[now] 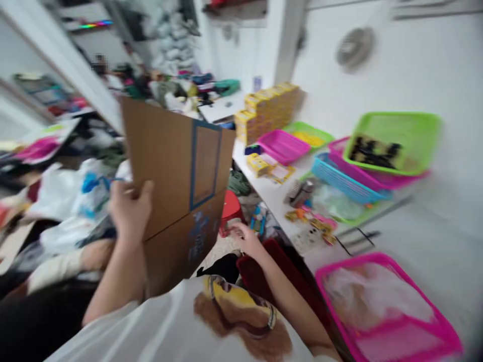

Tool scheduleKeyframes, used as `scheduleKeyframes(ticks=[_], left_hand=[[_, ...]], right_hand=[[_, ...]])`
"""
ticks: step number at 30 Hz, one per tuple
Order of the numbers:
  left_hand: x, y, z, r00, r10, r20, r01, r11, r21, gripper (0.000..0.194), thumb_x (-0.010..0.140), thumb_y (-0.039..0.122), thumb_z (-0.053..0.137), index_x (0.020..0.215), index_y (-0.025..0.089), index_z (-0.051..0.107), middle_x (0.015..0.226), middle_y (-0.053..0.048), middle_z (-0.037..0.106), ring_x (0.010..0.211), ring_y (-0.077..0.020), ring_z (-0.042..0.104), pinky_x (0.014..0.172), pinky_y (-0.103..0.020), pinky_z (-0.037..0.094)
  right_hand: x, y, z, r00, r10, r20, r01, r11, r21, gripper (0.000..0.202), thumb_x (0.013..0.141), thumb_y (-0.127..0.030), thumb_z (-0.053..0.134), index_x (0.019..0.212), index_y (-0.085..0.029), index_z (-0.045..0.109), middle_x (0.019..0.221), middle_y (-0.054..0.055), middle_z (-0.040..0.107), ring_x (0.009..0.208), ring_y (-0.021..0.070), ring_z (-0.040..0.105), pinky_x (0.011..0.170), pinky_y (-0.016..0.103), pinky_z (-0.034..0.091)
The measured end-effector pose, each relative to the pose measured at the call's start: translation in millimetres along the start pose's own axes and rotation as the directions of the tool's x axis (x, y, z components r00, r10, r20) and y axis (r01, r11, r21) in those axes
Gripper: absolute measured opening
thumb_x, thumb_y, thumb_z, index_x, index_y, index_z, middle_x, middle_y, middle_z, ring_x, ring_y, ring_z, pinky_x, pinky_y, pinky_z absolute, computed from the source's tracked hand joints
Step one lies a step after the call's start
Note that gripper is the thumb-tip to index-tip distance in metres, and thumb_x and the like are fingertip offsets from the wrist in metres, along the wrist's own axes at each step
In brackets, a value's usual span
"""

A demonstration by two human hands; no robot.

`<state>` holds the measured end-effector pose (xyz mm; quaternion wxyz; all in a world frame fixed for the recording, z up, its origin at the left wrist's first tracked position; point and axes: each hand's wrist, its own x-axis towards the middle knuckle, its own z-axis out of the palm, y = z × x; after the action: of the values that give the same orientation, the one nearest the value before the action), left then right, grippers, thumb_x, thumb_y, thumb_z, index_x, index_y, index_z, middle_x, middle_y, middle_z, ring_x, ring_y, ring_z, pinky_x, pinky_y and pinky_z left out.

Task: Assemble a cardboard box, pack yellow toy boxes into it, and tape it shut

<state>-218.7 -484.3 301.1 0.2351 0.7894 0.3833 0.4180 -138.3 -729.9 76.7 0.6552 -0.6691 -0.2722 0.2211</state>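
Note:
A brown cardboard box (162,151) stands upright in front of me, with a blue printed rectangle and blue markings on its side. My left hand (130,206) is closed on its left edge, thumb and fingers pinching the board. To the right of the cardboard is my right hand (247,239), its fingers apart and holding nothing that I can see. Whether those fingertips touch the box's right edge, I cannot tell. Behind the right hand stands a red stool (231,207). Motion blurs the picture somewhat.
On the right, a white table (277,206) bears pink, green and blue baskets (345,176) and stacked yellow boxes (267,110). A pink basket (392,291) with plastic bags sits nearer me. White bags (64,196) and another person's arm (64,269) are at left.

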Motion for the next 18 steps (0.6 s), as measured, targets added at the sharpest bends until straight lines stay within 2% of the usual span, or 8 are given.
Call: scheduleKeyframes(ticks=[1, 3, 6, 10, 12, 13, 16, 18], left_hand=[[4.4, -14.7, -16.7, 0.999, -0.040, -0.024, 0.040, 0.999, 0.001, 0.029, 0.090, 0.024, 0.085, 0.087, 0.017, 0.057, 0.076, 0.004, 0.061, 0.068, -0.0105, 0.058, 0.065, -0.022, 0.044], [6.8, -36.1, -36.2, 0.995, -0.097, -0.010, 0.097, 0.994, -0.057, 0.040, 0.087, 0.022, 0.085, 0.079, 0.021, 0.045, 0.063, 0.009, 0.052, 0.057, -0.0079, 0.047, 0.057, -0.021, 0.033], [5.0, -51.9, -46.0, 0.991, -0.131, 0.018, 0.133, 0.976, -0.170, 0.043, 0.088, 0.026, 0.080, 0.078, 0.025, 0.038, 0.057, 0.011, 0.047, 0.051, -0.0079, 0.038, 0.052, -0.022, 0.028], [-9.8, -62.4, -53.9, 0.995, -0.100, -0.028, 0.091, 0.971, -0.219, 0.043, 0.089, 0.028, 0.080, 0.077, 0.024, 0.038, 0.056, 0.011, 0.045, 0.050, -0.0069, 0.037, 0.051, -0.020, 0.028], [-28.4, -68.0, -49.7, 0.999, -0.027, -0.030, 0.020, 0.973, -0.230, 0.041, 0.088, 0.028, 0.083, 0.074, 0.023, 0.044, 0.058, 0.010, 0.049, 0.052, -0.0071, 0.045, 0.052, -0.019, 0.034], [-39.6, -71.5, -43.2, 1.000, 0.019, 0.018, -0.014, 0.966, -0.258, 0.036, 0.090, 0.030, 0.082, 0.075, 0.022, 0.049, 0.064, 0.007, 0.059, 0.056, -0.0082, 0.054, 0.056, -0.019, 0.042], [-73.1, -85.2, -12.5, 0.964, 0.119, 0.237, -0.020, 0.924, -0.383, 0.016, 0.099, 0.033, 0.075, 0.093, 0.020, 0.069, 0.099, -0.003, 0.081, 0.081, -0.0141, 0.077, 0.073, -0.021, 0.060], [-92.5, -93.9, 4.4, 0.918, 0.172, 0.357, 0.003, 0.898, -0.440, 0.010, 0.101, 0.028, 0.073, 0.105, 0.019, 0.073, 0.125, -0.006, 0.081, 0.099, -0.0175, 0.081, 0.088, -0.024, 0.066]], right_hand=[[4.4, -9.2, 3.5, 1.000, 0.004, -0.011, -0.004, 1.000, 0.003, 0.035, 0.094, -0.048, 0.062, 0.115, -0.022, 0.074, 0.118, 0.011, 0.079, 0.105, 0.0246, 0.075, 0.096, 0.041, 0.060], [12.0, -25.5, 10.2, 0.999, 0.024, -0.026, -0.024, 1.000, -0.002, 0.038, 0.092, -0.051, 0.064, 0.116, -0.023, 0.073, 0.116, 0.011, 0.079, 0.104, 0.0250, 0.075, 0.096, 0.042, 0.061], [20.9, -38.0, 16.7, 0.998, 0.058, -0.030, -0.059, 0.998, -0.032, 0.042, 0.089, -0.057, 0.067, 0.115, -0.024, 0.072, 0.115, 0.011, 0.078, 0.104, 0.0264, 0.075, 0.099, 0.045, 0.061], [30.9, -25.0, 21.5, 0.984, 0.153, -0.095, -0.161, 0.983, -0.083, 0.062, 0.075, -0.070, 0.074, 0.113, -0.021, 0.068, 0.119, 0.015, 0.076, 0.109, 0.0321, 0.074, 0.106, 0.058, 0.058], [37.2, -16.4, 24.5, 0.971, 0.180, -0.155, -0.197, 0.975, -0.101, 0.075, 0.071, -0.072, 0.079, 0.124, -0.022, 0.064, 0.130, 0.017, 0.071, 0.112, 0.0332, 0.073, 0.105, 0.061, 0.058], [42.2, -14.7, 26.1, 0.968, 0.176, -0.181, -0.198, 0.974, -0.107, 0.080, 0.071, -0.071, 0.081, 0.131, -0.023, 0.060, 0.138, 0.017, 0.067, 0.115, 0.0333, 0.073, 0.104, 0.062, 0.059], [63.8, -27.0, 32.9, 0.989, 0.004, -0.149, -0.022, 0.992, -0.123, 0.091, 0.075, -0.067, 0.083, 0.151, -0.034, 0.045, 0.163, 0.016, 0.048, 0.132, 0.0358, 0.067, 0.103, 0.065, 0.060], [77.5, -47.0, 41.2, 0.990, -0.114, -0.081, 0.102, 0.986, -0.135, 0.097, 0.076, -0.068, 0.084, 0.157, -0.044, 0.037, 0.175, 0.012, 0.032, 0.147, 0.0377, 0.057, 0.107, 0.067, 0.058]])
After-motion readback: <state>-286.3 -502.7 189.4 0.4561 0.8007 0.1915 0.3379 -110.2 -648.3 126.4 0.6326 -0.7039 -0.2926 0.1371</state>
